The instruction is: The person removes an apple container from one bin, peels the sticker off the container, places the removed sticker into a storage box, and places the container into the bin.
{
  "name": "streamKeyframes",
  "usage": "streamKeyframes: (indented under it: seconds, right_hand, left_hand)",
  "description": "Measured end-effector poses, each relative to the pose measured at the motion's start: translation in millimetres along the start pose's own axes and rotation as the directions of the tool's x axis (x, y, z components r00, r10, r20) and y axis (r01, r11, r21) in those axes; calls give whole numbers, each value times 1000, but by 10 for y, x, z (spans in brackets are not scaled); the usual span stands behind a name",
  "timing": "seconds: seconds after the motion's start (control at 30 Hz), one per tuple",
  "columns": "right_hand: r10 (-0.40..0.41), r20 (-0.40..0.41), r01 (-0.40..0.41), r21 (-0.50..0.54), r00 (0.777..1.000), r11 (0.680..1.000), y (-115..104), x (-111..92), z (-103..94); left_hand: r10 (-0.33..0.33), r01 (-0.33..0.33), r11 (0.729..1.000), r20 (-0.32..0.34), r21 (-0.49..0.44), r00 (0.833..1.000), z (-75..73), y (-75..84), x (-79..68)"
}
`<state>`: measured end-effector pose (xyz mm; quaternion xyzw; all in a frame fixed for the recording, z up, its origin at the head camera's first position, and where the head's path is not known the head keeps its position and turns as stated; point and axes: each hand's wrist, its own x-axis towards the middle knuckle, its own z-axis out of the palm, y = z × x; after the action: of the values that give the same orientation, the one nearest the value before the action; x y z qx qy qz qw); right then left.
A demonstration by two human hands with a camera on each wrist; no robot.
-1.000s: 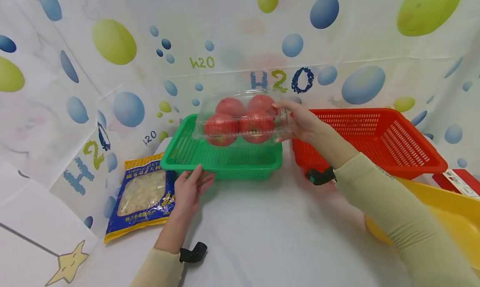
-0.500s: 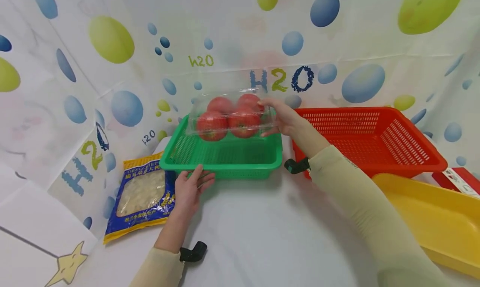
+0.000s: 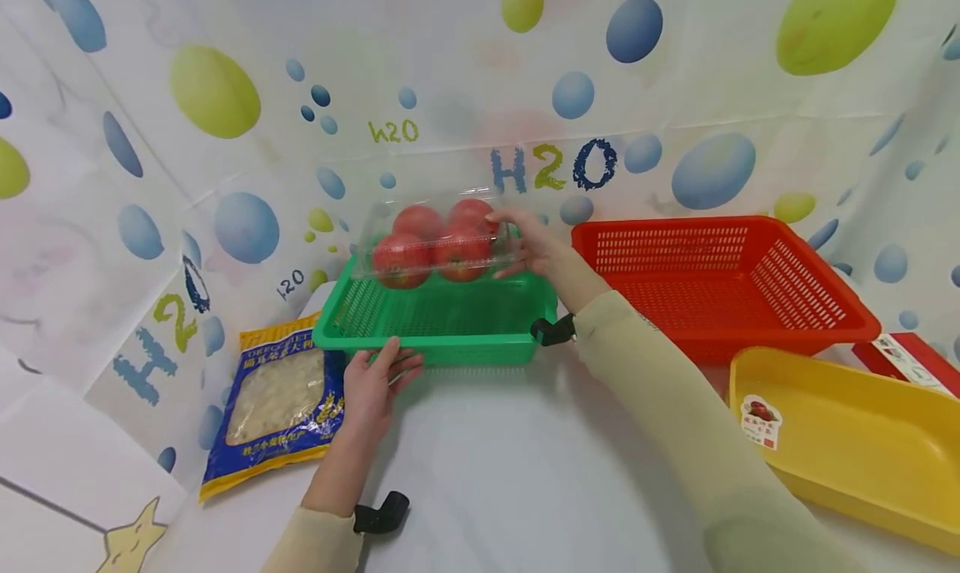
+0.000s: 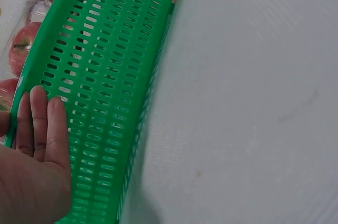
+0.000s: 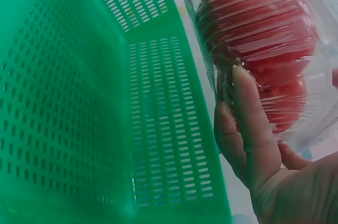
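Observation:
In the head view my right hand grips the right end of a clear plastic box with several red apples inside. The box is held tilted over the back of a green perforated basket. From the right wrist camera, fingers of the right hand lie against the box, beside the basket wall. My left hand holds the basket's front rim near its left corner. The left wrist view shows the left hand's fingers along the outer wall, thumb over the rim.
A blue and yellow pasta bag lies left of the green basket. To the right stands a red perforated basket. A yellow tray with a sticker and a red box are at the right. A patterned curtain hangs behind.
My right hand has carried the apple box leftward, so it now hangs over the left and middle of the green basket. The left hand stays on the rim. More of the yellow tray shows.

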<state>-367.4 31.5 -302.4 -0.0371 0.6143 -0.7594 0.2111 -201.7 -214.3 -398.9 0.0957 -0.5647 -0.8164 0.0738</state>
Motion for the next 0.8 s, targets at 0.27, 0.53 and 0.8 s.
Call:
streamKeyframes:
  seconds: [0.27,0.53,0.8]
  right_hand:
    - [38,8,-38,-69,999,997,94,157,39]
    - [139,38,-133,-129,989,983,198,211,36]
    - [232,57,-206,-294,971,933,227,199,-15]
  left_hand:
    - [-8,8,999,7,34,1000,-35,-3,-21]
    - [-7,7,999,-2,41,1000,-25,0,-15]
    - [-18,18,999,-6,40,1000,-20,0,3]
